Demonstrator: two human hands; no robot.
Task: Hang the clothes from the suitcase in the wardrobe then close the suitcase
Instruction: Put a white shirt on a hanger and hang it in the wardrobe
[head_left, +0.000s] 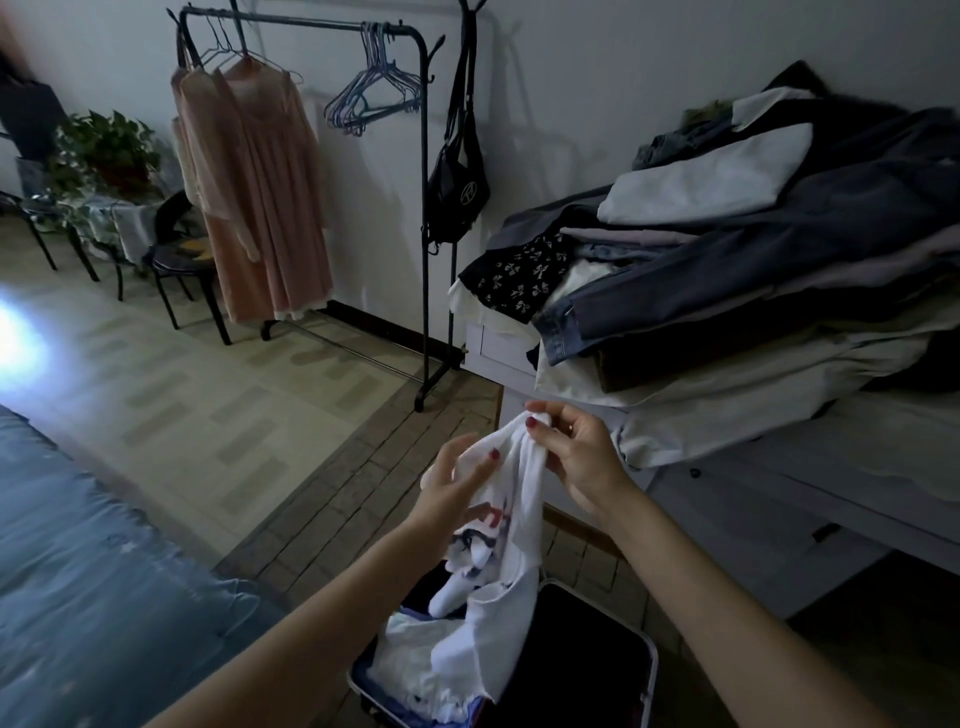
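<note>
Now, to the far left of your grip, up by the wall, the clothes rack carries a pink dress and a bunch of empty hangers. Your left hand holds the white garment from the side, fingers curled into the cloth. Just beside it, your right hand pinches the top edge between thumb and fingers. The garment hangs below both hands, and its lower part reaches into the open suitcase. I judge it light, soft and limp, so it will sag and fold. Better take it at the shoulders or the neck opening. To the right of your grip lies a pile of clothes.
</note>
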